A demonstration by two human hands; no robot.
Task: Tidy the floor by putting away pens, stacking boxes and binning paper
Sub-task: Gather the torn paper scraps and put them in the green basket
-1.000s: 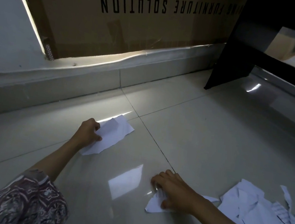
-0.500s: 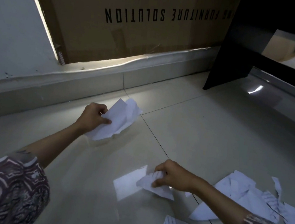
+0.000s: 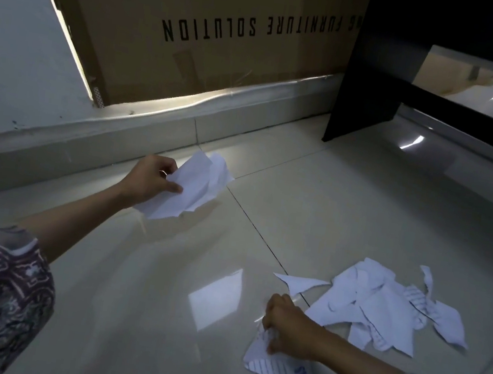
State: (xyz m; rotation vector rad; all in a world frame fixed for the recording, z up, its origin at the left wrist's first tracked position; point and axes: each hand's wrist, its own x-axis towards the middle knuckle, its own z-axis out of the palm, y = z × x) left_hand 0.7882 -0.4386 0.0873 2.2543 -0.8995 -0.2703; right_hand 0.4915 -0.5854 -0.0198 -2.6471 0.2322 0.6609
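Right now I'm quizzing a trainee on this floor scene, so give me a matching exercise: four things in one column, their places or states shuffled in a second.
Things:
1. left hand
2. right hand
3. pile of torn paper
4. cardboard box

States:
A. leans against the wall, print upside down
B. grips a lined scrap low on the floor
C. lies loose on the tiles, untouched
D. holds a crumpled white sheet

Pairs: 1-D, 2-B, 3-C, 4-A
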